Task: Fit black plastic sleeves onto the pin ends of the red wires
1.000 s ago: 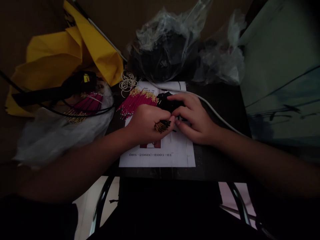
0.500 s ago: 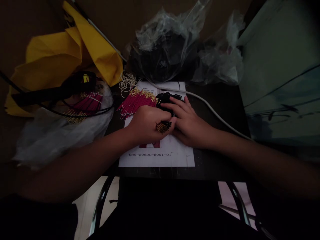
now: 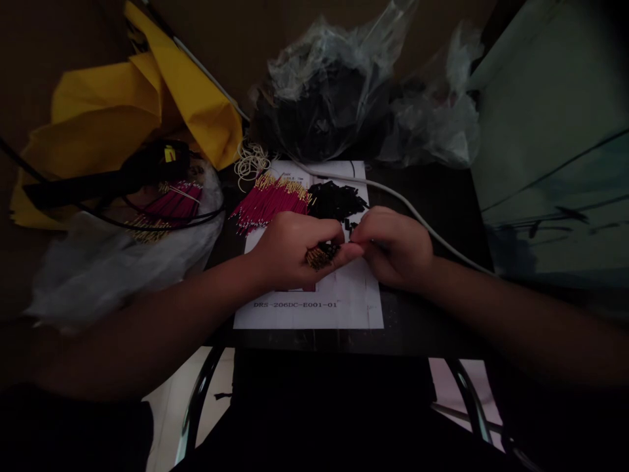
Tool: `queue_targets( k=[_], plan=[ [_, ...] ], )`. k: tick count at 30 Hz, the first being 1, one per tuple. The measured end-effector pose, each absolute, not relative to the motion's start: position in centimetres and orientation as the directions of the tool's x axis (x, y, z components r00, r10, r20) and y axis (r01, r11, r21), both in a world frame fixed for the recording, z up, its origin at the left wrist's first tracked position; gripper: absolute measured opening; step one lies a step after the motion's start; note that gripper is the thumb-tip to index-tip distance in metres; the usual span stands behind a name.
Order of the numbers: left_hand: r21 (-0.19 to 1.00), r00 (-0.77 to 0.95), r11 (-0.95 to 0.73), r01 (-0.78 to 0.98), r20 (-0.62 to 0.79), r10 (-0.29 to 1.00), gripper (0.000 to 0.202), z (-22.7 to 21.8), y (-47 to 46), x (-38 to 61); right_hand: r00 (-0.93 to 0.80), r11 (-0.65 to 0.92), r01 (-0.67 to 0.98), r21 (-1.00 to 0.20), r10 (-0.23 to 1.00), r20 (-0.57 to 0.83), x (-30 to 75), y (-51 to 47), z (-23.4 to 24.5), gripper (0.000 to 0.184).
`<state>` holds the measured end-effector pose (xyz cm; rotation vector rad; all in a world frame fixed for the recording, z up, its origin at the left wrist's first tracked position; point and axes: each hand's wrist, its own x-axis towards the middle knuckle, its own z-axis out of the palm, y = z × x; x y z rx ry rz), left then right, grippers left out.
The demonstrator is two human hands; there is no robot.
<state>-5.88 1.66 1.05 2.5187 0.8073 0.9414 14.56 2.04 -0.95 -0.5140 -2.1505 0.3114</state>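
Note:
My left hand (image 3: 295, 246) is closed round a small bundle of gold-tipped wires (image 3: 322, 255) whose ends stick out toward my right hand. My right hand (image 3: 396, 246) is curled, its fingertips pinched together right beside that bundle; what they pinch is too small to name. Both hands rest over a white printed sheet (image 3: 354, 305). Just beyond them on the sheet lie a pile of small black pieces (image 3: 339, 198) and a fan of pink wires with gold tips (image 3: 268, 200).
A clear bag of black parts (image 3: 319, 98) and another crumpled bag (image 3: 432, 121) sit at the back. Yellow sheeting (image 3: 122, 111), a black tool (image 3: 113, 177) and more pink wires (image 3: 171, 203) on plastic lie left. A white cable (image 3: 432, 233) runs right. Rubber bands (image 3: 250, 162) lie by the wires.
My right hand has drawn back from the pile of black pieces, which now shows, and closed into a pinch next to the wire bundle. My left hand has barely moved.

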Motion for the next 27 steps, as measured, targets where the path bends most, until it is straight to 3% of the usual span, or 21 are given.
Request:
queue_targets(
  k=[10, 18, 23, 27],
  plan=[
    [0.388, 0.689, -0.874, 0.292, 0.549, 0.474, 0.006, -0.2, 1.4, -5.9, -0.604, 0.937, 0.174, -0.302, 0.344, 0.719, 15.0, 1.8, -1.4, 0.025],
    [0.399, 0.694, -0.886, 0.236, 0.569, 0.441, 0.003, -0.1, 1.5, -6.0, -0.625, 0.929, 0.155, -0.336, 0.356, 0.695, 15.1, 1.5, -1.8, 0.037],
    [0.417, 0.66, -0.88, 0.229, 0.597, 0.455, 0.005, 0.1, 1.5, -5.9, -0.639, 0.904, 0.067, -0.422, 0.364, 0.678, 15.2, 1.7, -1.5, 0.029],
    [0.422, 0.66, -0.876, 0.234, 0.592, 0.462, 0.01, 0.2, 1.5, -5.9, -0.609, 0.864, 0.149, -0.481, 0.463, 0.644, 15.2, 1.9, -1.3, 0.021]
  ],
)
